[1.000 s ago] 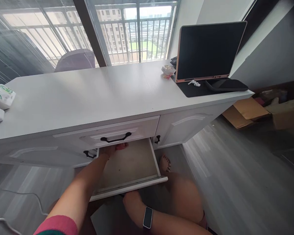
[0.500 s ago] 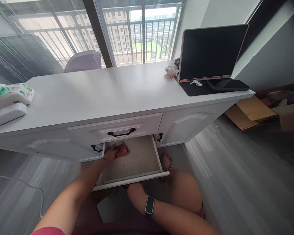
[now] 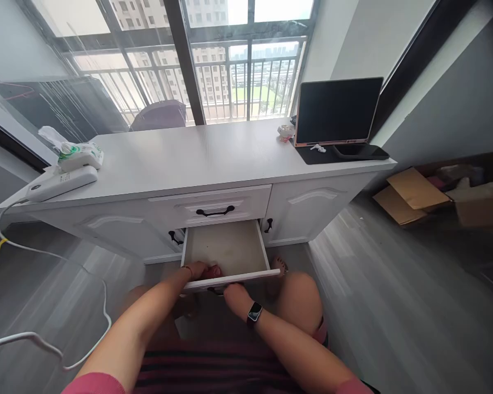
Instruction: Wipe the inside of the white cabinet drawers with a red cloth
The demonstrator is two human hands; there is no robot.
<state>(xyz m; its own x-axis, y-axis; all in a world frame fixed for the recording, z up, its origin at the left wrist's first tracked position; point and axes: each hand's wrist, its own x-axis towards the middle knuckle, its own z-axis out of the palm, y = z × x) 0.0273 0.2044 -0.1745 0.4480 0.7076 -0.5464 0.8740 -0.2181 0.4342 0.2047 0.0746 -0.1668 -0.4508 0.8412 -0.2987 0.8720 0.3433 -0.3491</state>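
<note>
A white drawer (image 3: 240,246) is pulled out of the cabinet, its pale bottom bare apart from the cloth. Inside, near the front left corner, my left hand (image 3: 197,269) is closed on a small reddish-pink cloth (image 3: 215,271), pressed against the drawer bottom. My right hand (image 3: 236,298) is wrapped round the black handle (image 3: 216,291) on the drawer front, with its fingers mostly hidden beneath the edge. A watch (image 3: 254,312) is on the right wrist.
On the white cabinet (image 3: 181,158) stand a laptop (image 3: 337,112), earbuds (image 3: 318,148), a tissue pack (image 3: 80,156) and a white power strip (image 3: 61,183). Its cable (image 3: 104,306) trails over the floor at left. A cardboard box (image 3: 419,189) lies at right. My knee (image 3: 304,301) is beside the drawer.
My left hand has drawn the cloth from the drawer's back left towards its front. My right hand stays at the handle. The view has shifted, showing more at the left.
</note>
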